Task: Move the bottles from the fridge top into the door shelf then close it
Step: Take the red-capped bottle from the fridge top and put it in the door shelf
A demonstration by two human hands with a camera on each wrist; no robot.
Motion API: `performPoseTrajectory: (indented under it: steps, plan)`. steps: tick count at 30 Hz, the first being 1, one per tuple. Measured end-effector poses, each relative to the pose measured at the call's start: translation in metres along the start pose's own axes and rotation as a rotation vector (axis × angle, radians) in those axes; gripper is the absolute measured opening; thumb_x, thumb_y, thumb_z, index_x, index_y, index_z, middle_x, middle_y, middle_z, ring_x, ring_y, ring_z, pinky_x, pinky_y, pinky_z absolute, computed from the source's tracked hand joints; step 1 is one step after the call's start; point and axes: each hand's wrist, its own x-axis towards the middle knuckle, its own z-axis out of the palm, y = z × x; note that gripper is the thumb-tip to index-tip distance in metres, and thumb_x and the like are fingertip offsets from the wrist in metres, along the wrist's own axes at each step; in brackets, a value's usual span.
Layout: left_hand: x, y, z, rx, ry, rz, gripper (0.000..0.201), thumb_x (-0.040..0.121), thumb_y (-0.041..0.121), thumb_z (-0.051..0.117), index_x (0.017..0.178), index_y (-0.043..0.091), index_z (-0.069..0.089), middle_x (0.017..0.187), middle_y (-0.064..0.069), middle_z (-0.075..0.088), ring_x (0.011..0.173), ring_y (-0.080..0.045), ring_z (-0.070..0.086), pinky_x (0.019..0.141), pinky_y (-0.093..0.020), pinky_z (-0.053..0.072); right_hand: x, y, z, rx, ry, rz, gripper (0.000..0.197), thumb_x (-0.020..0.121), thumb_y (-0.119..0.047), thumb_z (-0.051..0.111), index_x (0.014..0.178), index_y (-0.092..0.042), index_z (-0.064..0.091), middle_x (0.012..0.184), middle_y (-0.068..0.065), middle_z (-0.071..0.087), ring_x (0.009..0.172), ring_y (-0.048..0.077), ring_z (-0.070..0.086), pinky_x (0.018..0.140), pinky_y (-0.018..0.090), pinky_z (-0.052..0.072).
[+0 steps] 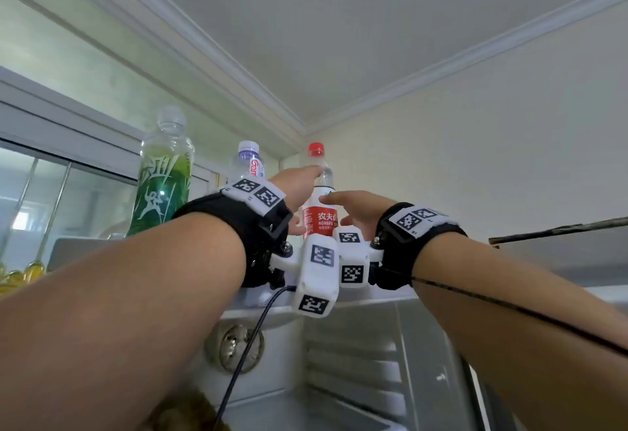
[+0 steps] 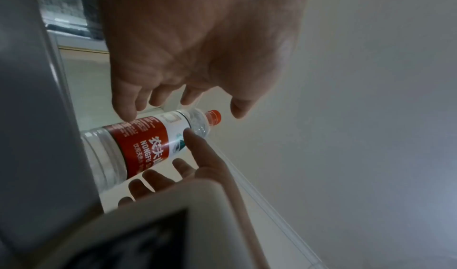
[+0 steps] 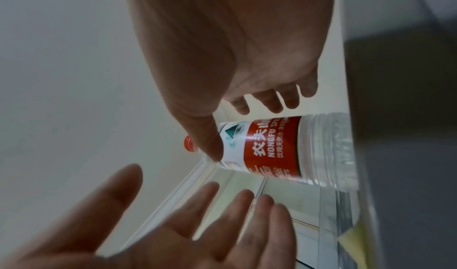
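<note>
Three bottles stand on the fridge top (image 1: 78, 252): a green-labelled one (image 1: 163, 179) at the left, a purple-capped one (image 1: 249, 162) in the middle, and a red-capped water bottle (image 1: 319, 206) with a red label at the right. Both hands reach up to the red-capped bottle (image 2: 148, 142) and flank it. My left hand (image 1: 302, 192) is on its left with fingers spread and apart from it. My right hand (image 1: 339, 209) is on its right, and its thumb (image 3: 207, 142) lies against the bottle's shoulder. Neither hand is closed round the bottle (image 3: 284, 144).
Below the hands the fridge interior (image 1: 356, 362) stands open. A grey slab (image 1: 560, 254), seemingly the top of the open door, lies to the right. Yellow items (image 1: 20, 274) sit at the far left. A wall corner is close behind the bottles.
</note>
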Motion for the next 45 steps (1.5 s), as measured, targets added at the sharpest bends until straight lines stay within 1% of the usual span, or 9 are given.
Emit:
performPoseTrajectory:
  steps: [3, 5, 10, 15, 20, 25, 31, 36, 45]
  plan:
    - [0.017, -0.009, 0.001, 0.031, -0.024, -0.001, 0.054, 0.092, 0.052, 0.047, 0.121, 0.005, 0.051, 0.076, -0.01, 0.05, 0.075, -0.028, 0.058, 0.094, -0.047, 0.05, 0.001, 0.0, -0.001, 0.113, -0.114, -0.016, 0.028, 0.096, -0.029, 0.051, 0.117, -0.01, 0.052, 0.123, 0.018, 0.062, 0.098, 0.028, 0.062, 0.097, 0.041, 0.047]
    - [0.022, -0.016, 0.003, -0.01, -0.081, -0.033, 0.045, 0.094, 0.051, 0.046, 0.107, 0.008, 0.049, 0.079, -0.013, 0.057, 0.077, -0.028, 0.067, 0.088, -0.046, 0.054, 0.003, 0.005, 0.001, 0.127, -0.116, -0.043, 0.03, 0.097, -0.024, 0.051, 0.122, -0.007, 0.052, 0.111, 0.015, 0.066, 0.09, 0.026, 0.062, 0.099, 0.041, 0.046]
    - [0.022, -0.022, 0.007, 0.008, -0.101, -0.03, 0.038, 0.093, 0.052, 0.046, 0.088, 0.015, 0.054, 0.087, -0.008, 0.067, 0.071, -0.021, 0.066, 0.066, -0.036, 0.055, 0.006, 0.01, 0.002, 0.037, -0.014, -0.106, 0.039, 0.091, -0.02, 0.062, 0.126, -0.004, 0.057, 0.114, 0.016, 0.069, 0.109, 0.031, 0.065, 0.105, 0.047, 0.046]
    - [0.014, -0.022, 0.009, -0.037, -0.092, 0.009, 0.044, 0.089, 0.056, 0.051, 0.117, 0.024, 0.059, 0.099, -0.003, 0.069, 0.095, -0.022, 0.066, 0.091, -0.045, 0.05, 0.006, 0.014, 0.004, 0.029, 0.065, -0.217, 0.046, 0.078, -0.023, 0.071, 0.121, -0.011, 0.06, 0.114, 0.013, 0.073, 0.108, 0.032, 0.068, 0.097, 0.056, 0.049]
    - [-0.01, -0.008, 0.012, -0.074, 0.032, 0.142, 0.069, 0.075, 0.055, 0.068, 0.132, 0.029, 0.039, 0.117, -0.002, 0.063, 0.1, -0.028, 0.065, 0.082, -0.054, 0.056, -0.03, 0.011, -0.004, 0.053, 0.095, -0.383, 0.06, 0.082, -0.003, 0.071, 0.134, -0.014, 0.042, 0.11, 0.01, 0.066, 0.096, 0.026, 0.066, 0.064, 0.025, 0.048]
    - [-0.049, 0.008, 0.023, -0.09, -0.014, 0.236, 0.066, 0.076, 0.047, 0.074, 0.128, 0.03, 0.037, 0.117, -0.001, 0.065, 0.098, -0.025, 0.067, 0.077, -0.055, 0.057, -0.088, 0.002, -0.029, -0.088, 0.105, -0.455, 0.062, 0.08, -0.007, 0.074, 0.132, -0.019, 0.043, 0.096, 0.001, 0.061, 0.083, 0.014, 0.063, 0.062, 0.023, 0.049]
    - [-0.117, 0.01, 0.062, -0.139, -0.17, 0.229, 0.043, 0.081, 0.038, 0.072, 0.117, 0.03, 0.05, 0.109, -0.001, 0.069, 0.1, -0.024, 0.066, 0.076, -0.051, 0.058, -0.166, 0.015, -0.067, -0.293, 0.086, -0.368, 0.063, 0.082, -0.019, 0.074, 0.135, -0.027, 0.041, 0.094, -0.006, 0.066, 0.097, 0.017, 0.067, 0.086, 0.044, 0.055]
    - [-0.171, -0.024, 0.107, -0.184, -0.322, 0.112, 0.06, 0.08, 0.03, 0.073, 0.132, 0.024, 0.045, 0.112, -0.003, 0.069, 0.099, -0.025, 0.067, 0.072, -0.054, 0.058, -0.237, 0.063, -0.092, -0.437, 0.063, -0.268, 0.061, 0.079, -0.035, 0.075, 0.133, -0.03, 0.047, 0.1, -0.006, 0.07, 0.094, 0.015, 0.071, 0.079, 0.039, 0.06]
    - [-0.257, -0.142, 0.193, -0.241, -0.461, -0.216, 0.071, 0.061, 0.024, 0.08, 0.125, 0.027, 0.049, 0.114, -0.004, 0.071, 0.1, -0.03, 0.069, 0.078, -0.059, 0.055, -0.324, 0.221, -0.106, -0.218, -0.044, 0.007, 0.051, 0.076, -0.012, 0.079, 0.118, -0.027, 0.055, 0.074, -0.014, 0.065, 0.057, -0.007, 0.065, 0.053, 0.017, 0.055]
